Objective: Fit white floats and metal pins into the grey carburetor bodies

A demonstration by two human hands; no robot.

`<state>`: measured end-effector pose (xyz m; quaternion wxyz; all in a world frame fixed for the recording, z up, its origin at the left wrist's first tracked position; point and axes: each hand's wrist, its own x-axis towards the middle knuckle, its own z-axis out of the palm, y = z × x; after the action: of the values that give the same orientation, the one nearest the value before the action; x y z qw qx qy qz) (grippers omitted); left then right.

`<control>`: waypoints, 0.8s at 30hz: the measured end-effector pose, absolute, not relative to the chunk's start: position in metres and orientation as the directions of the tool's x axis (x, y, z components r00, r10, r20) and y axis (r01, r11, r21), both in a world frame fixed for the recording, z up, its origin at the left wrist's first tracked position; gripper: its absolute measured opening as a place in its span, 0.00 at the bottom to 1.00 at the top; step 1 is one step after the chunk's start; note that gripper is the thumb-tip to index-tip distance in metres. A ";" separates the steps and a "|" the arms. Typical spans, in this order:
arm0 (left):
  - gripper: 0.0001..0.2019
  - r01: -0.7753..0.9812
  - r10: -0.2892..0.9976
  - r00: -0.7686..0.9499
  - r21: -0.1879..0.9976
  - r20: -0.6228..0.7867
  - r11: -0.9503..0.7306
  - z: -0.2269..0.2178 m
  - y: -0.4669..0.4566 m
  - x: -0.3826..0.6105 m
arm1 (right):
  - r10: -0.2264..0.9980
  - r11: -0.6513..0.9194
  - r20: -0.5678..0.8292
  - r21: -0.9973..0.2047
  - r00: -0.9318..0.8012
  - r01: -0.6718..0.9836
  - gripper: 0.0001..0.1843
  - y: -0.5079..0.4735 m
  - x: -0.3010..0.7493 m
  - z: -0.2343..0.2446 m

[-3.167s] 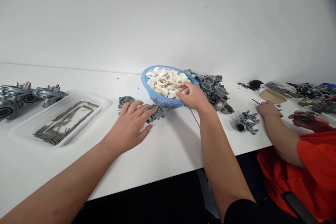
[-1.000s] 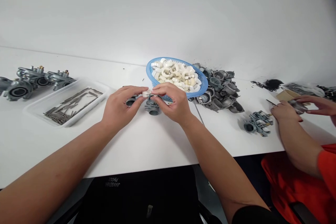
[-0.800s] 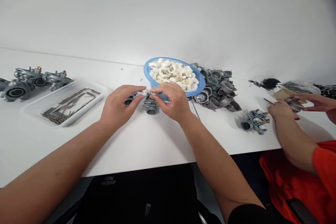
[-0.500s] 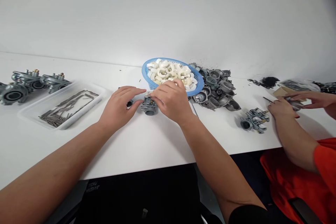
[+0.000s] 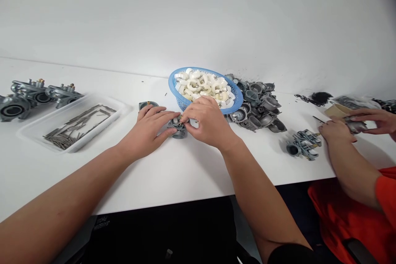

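Note:
A grey metal carburetor body [image 5: 178,128] stands on the white table [image 5: 173,173] in front of a blue basket [image 5: 177,95] full of white plastic floats [image 5: 204,84]. My left hand [image 5: 151,128] grips the body from the left, fingers curled round it. My right hand [image 5: 208,122] pinches at its top from the right; what sits under the fingertips is hidden. A second grey body [image 5: 147,104] lies just behind my left hand.
A clear tray of thin metal pins [image 5: 74,126] sits at left, with assembled carburetors [image 5: 34,95] behind it. A heap of grey metal bowls [image 5: 260,105] lies right of the basket. A co-worker in orange [image 5: 365,181] handles parts at far right, near another carburetor [image 5: 301,144].
My right hand took a white float from the basket and brought it to the carburetor body. Both hands have lowered onto the body, and the float is now out of sight under my fingers.

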<state>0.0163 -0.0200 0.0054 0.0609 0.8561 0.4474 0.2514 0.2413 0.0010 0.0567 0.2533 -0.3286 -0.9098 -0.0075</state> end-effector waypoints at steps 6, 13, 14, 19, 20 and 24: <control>0.21 0.735 0.785 0.510 0.296 0.353 -0.610 0.008 -0.020 0.016 | 0.623 0.778 0.422 -0.249 -0.658 0.577 0.09 -0.003 0.245 0.060; 0.23 0.759 0.797 0.489 0.277 0.354 -0.589 0.005 -0.018 0.016 | 0.630 0.776 0.406 -0.298 -0.661 0.556 0.17 -0.006 0.245 0.064; 0.23 0.767 0.802 0.482 0.273 0.353 -0.581 0.004 -0.018 0.016 | 0.633 0.774 0.401 -0.315 -0.663 0.549 0.19 -0.007 0.245 0.064; 0.23 0.774 0.803 0.481 0.260 0.353 -0.578 0.004 -0.020 0.016 | 0.659 0.749 0.351 -0.378 -0.665 0.544 0.22 -0.006 0.244 0.061; 0.23 0.773 0.802 0.484 0.260 0.350 -0.579 0.005 -0.020 0.016 | 0.661 0.748 0.349 -0.380 -0.664 0.545 0.22 -0.005 0.244 0.060; 0.23 0.773 0.802 0.490 0.256 0.341 -0.581 0.006 -0.022 0.019 | 0.658 0.751 0.360 -0.371 -0.661 0.546 0.22 -0.004 0.243 0.058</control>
<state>0.0188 -0.0221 0.0056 0.0342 0.8625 0.4565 0.2157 0.2428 -0.0045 0.0581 0.2417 -0.3330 -0.9040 0.1162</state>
